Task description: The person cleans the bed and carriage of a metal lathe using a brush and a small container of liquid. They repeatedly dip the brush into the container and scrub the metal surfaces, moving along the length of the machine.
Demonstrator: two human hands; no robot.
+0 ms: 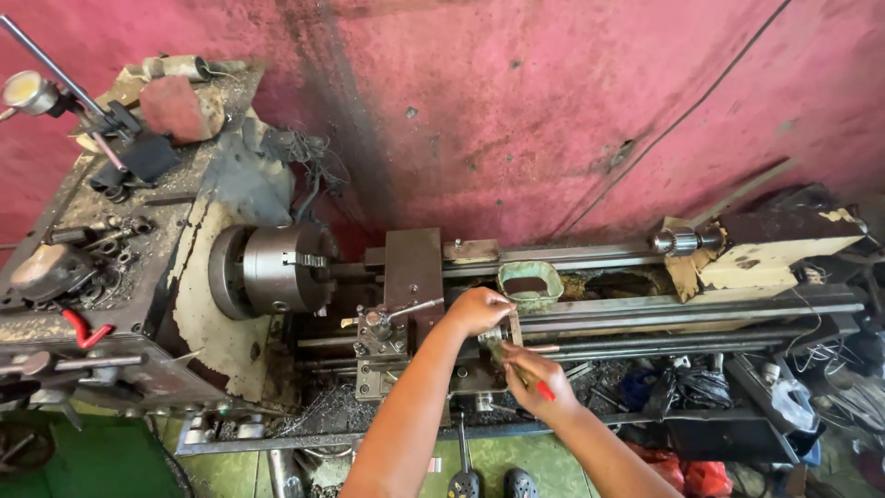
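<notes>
Two bare hands work at the middle of an old lathe (277, 304) that fills the lower half of the frame, in front of a pink-red wall (516, 111). The left hand (477, 310) is at the centre, closed with bent fingers on a part of the carriage (412, 277); what exactly it grips is hidden under the palm. The right hand (539, 380) is just below and to the right of it, clenched around a tool with a red handle (545, 390); the metal end of the tool points up toward the left hand, and I cannot tell where its tip touches.

Left of the hands stands the tool post (378, 325) with a thin lever, and further left the round steel chuck (281, 267), with its jaws toward the carriage. Just above the left hand lies a small green container (529, 282) on the bed. At the right of the frame the pale tailstock (765, 254) sits with a drill chuck (678, 243) pointing left. On the headstock, upper left of the frame, lie loose sockets and a reddish block (175, 106). Metal shavings lie under the carriage.
</notes>
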